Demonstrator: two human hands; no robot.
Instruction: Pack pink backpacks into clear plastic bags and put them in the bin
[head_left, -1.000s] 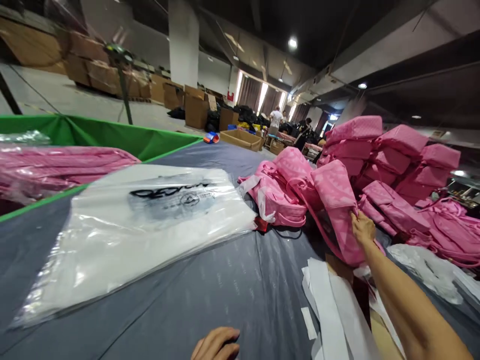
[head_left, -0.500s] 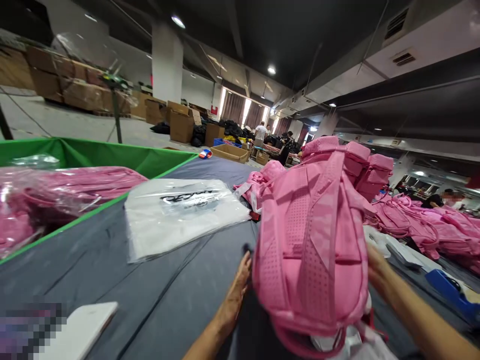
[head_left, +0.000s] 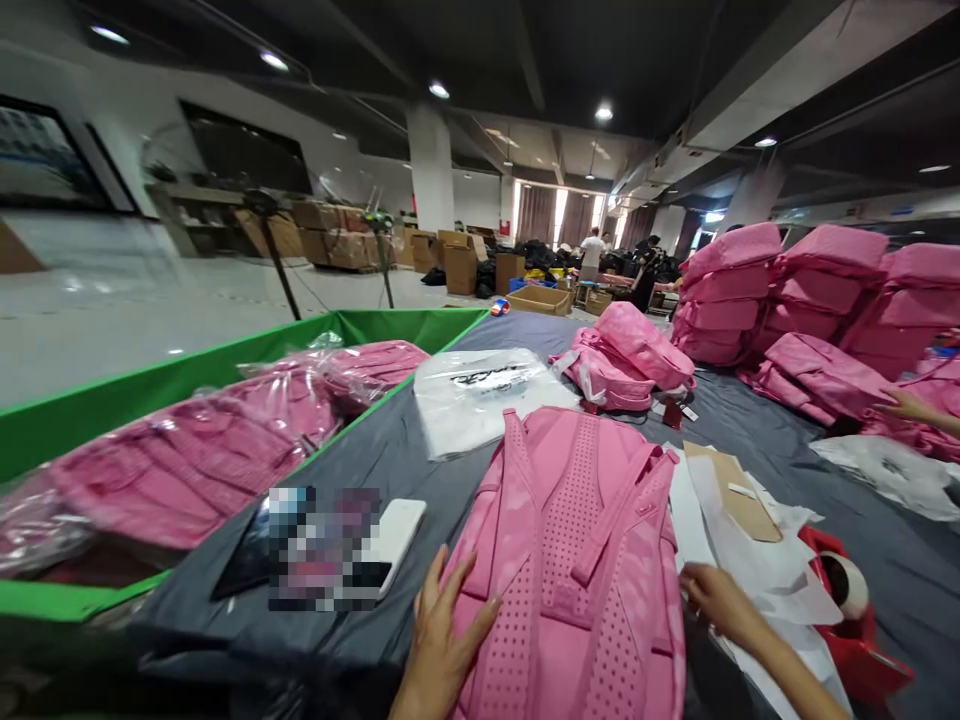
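A pink backpack (head_left: 574, 560) lies on the grey-covered table in front of me, its perforated straps and back panel facing up. My left hand (head_left: 442, 640) rests on its lower left side with the fingers spread. Beside its right edge is my right hand (head_left: 716, 600), fingers curled in; whatever they hold, if anything, is hidden. Just beyond the backpack lies a clear plastic bag (head_left: 480, 390) with dark lettering, partly covered by the backpack's top.
Bagged pink backpacks (head_left: 195, 450) fill a green-edged bin (head_left: 247, 365) at left. A phone (head_left: 401, 530) lies nearby. At right are papers (head_left: 739, 540), a red tape dispenser (head_left: 870, 650), stacked pink backpacks (head_left: 727, 290) and another person's hand (head_left: 907, 405).
The backpack has gone from tilted up to lying on the table, nearer to me. My left hand has moved onto its side with fingers spread. The view has turned left.
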